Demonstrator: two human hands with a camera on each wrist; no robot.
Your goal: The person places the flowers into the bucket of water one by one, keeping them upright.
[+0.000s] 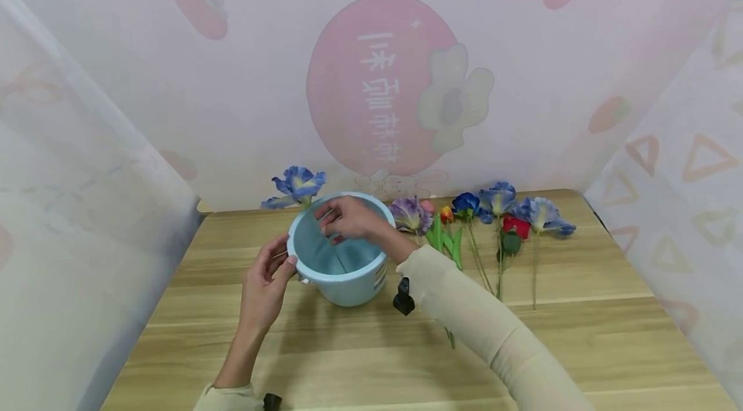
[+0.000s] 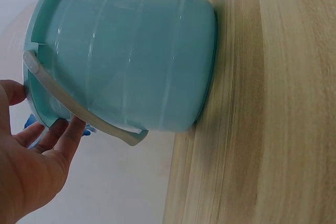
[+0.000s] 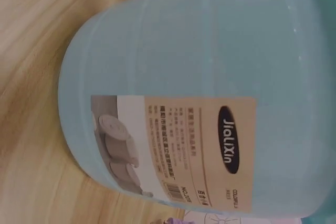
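A light blue plastic bucket (image 1: 348, 288) stands upright on the wooden table. My left hand (image 1: 265, 285) holds its rim from the left, with the thumb and fingers at the edge, close to the pale carrying handle (image 2: 79, 109). Inside the bucket's mouth, my right hand (image 1: 351, 217) hovers with loosely bent fingers and no clear grip on anything. A blue artificial iris (image 1: 298, 185) leans over the back left rim, and a thin stem shows inside the bucket. The right wrist view shows the bucket's printed label (image 3: 178, 150).
Right of the bucket lie several artificial flowers: a purple bloom (image 1: 411, 214), an orange tulip (image 1: 446, 215), a dark blue rose (image 1: 466, 203), a red rose (image 1: 516, 226) and blue irises (image 1: 542, 214). A patterned wall (image 1: 255, 88) rises behind the table (image 1: 360, 359).
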